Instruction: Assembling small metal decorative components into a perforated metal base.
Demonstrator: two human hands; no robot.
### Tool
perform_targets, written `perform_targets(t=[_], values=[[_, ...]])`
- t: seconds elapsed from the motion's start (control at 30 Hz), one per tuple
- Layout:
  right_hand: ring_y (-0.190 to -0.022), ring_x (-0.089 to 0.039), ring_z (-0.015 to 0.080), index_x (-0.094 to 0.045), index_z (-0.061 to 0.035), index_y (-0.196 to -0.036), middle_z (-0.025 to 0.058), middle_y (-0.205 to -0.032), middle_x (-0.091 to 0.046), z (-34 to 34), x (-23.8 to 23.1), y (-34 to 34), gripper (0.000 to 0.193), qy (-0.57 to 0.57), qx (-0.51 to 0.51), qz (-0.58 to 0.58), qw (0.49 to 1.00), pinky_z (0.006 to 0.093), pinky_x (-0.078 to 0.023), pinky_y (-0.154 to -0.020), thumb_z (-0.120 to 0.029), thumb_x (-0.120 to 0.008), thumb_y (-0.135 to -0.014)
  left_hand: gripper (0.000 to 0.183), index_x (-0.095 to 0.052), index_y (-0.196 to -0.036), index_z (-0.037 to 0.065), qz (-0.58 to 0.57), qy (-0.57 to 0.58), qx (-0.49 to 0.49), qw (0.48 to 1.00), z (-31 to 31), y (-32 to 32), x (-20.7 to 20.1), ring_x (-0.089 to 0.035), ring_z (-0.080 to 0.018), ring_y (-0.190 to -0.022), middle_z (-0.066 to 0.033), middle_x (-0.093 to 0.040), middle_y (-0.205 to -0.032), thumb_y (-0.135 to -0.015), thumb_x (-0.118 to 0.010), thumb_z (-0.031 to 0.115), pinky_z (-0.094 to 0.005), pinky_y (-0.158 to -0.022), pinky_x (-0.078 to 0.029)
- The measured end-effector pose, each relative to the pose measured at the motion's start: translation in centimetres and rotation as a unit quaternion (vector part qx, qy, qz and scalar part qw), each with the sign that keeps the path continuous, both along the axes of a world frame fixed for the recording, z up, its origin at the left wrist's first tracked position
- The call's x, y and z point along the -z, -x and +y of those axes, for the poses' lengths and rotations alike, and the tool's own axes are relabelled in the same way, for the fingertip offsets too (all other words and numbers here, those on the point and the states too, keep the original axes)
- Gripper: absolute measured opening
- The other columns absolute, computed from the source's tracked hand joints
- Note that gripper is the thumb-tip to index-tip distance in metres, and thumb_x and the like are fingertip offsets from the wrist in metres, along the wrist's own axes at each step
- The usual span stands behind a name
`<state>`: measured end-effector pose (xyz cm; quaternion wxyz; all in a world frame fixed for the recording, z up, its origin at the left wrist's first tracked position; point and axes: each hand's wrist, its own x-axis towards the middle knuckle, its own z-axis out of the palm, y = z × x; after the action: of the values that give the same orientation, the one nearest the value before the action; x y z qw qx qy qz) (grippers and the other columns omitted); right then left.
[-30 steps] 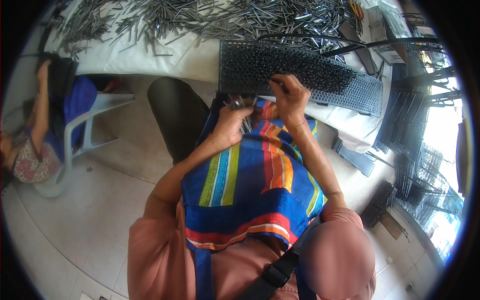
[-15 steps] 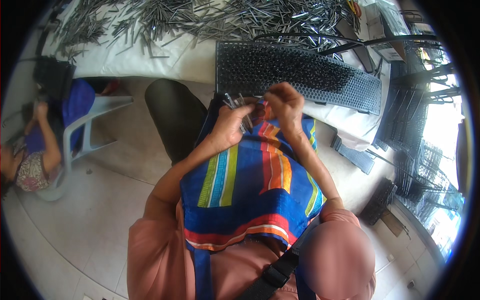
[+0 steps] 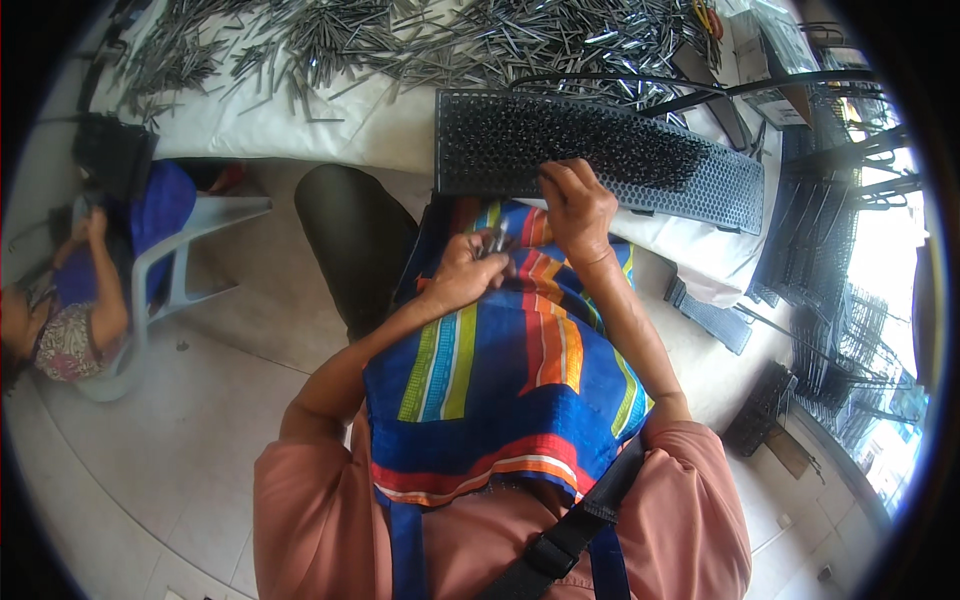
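My left hand (image 3: 468, 272) is closed over my lap around a small bunch of slim metal strips (image 3: 497, 241); their shape is smeared by motion. To its right and a little farther out, my right hand (image 3: 580, 208) is closed in a pinch by the near edge of a black perforated tray (image 3: 735, 200). What the pinch holds, if anything, is too small to make out. Dark pieces (image 3: 570, 135) fill many of the tray's holes, mostly from its left end to past the middle. Its right end shows bare holes.
A wide heap of metal strips (image 3: 580, 45) covers the far side of the white-covered table (image 3: 370, 125). Racks of dark metalwork (image 3: 820, 270) stand at the right. A co-worker (image 3: 75, 300) sits at the left beside a grey plastic chair (image 3: 205, 222). A striped apron (image 3: 550, 340) covers my lap.
My left hand has turned, and its strips stand out less from the fingers. My right hand has moved slightly away from the left hand, to the right. The view has shifted a little.
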<state>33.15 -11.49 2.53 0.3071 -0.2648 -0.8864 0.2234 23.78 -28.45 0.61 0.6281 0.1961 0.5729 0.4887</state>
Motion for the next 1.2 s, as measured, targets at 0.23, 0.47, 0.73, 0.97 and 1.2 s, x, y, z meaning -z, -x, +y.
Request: perform_targets(t=[0.23, 0.47, 0.73, 0.97, 1.2], values=[[-0.062, -0.061, 0.0264, -0.068, -0.0084, -0.088, 0.0073, -0.089, -0.062, -0.9, -1.5, -0.2, 0.015, -0.062, -0.037, -0.018, 0.997, 0.0351, -0.049, -0.058, -0.012, -0.071, -0.074, 0.018, -0.058, -0.105, -0.001, -0.129, 0.0, -0.167, 0.978, 0.2, 0.6, -1.2, -0.063, -0.0144, -0.067, -0.0113, -0.068, -0.084, -0.089, -0.057, 0.005, -0.0246, -0.058, -0.048], [-0.063, -0.059, 0.0083, -0.066, -0.0019, -0.087, 0.0028, -0.074, -0.064, -3.7, -0.6, 0.4, 0.013, 0.473, -0.048, -0.037, 0.879, 0.0242, -0.047, -0.058, -0.005, -0.07, -0.075, 0.018, -0.062, -0.105, 0.0, -0.195, -0.01, -0.243, 0.95, 0.0, 0.4, -1.1, -0.066, -0.0202, -0.077, -0.0109, -0.067, -0.09, -0.088, -0.058, 0.005, -0.0292, -0.068, -0.052], [-0.065, -0.058, 0.004, -0.064, -0.0006, -0.085, 0.0019, -0.071, -0.065, -4.3, -0.5, 5.6, 0.007, 0.364, -0.025, 0.142, 0.92, 0.021, -0.046, -0.059, 0.001, -0.067, -0.079, 0.022, -0.062, -0.108, 0.001, -0.166, 0.019, -0.344, 0.924, -1.9, 1.5, -0.9, -0.063, -0.0185, -0.075, -0.0099, -0.067, -0.092, -0.087, -0.056, 0.004, -0.0278, -0.064, -0.048], [-0.063, -0.065, 0.0173, -0.069, -0.0051, -0.086, 0.0078, -0.076, -0.066, -4.3, 0.3, 7.1, 0.009, 0.131, -0.093, 0.02, 0.987, 0.0269, -0.049, -0.057, -0.003, -0.069, -0.077, 0.02, -0.06, -0.105, 0.003, -0.185, 0.021, -0.355, 0.916, -2.3, 2.0, -0.9, -0.062, -0.0164, -0.074, -0.0089, -0.067, -0.091, -0.085, -0.056, 0.001, -0.0253, -0.059, -0.045], [-0.064, -0.064, 0.0274, -0.07, -0.0104, -0.085, 0.0057, -0.079, -0.063, -4.0, -0.6, 6.9, 0.009, -0.005, -0.125, -0.039, 0.991, 0.0346, -0.051, -0.056, -0.01, -0.069, -0.077, 0.018, -0.062, -0.104, 0.002, -0.215, 0.019, -0.367, 0.905, -2.2, 2.1, -0.6, -0.059, -0.0148, -0.072, -0.0077, -0.066, -0.09, -0.087, -0.057, 0.004, -0.0261, -0.058, -0.044]])
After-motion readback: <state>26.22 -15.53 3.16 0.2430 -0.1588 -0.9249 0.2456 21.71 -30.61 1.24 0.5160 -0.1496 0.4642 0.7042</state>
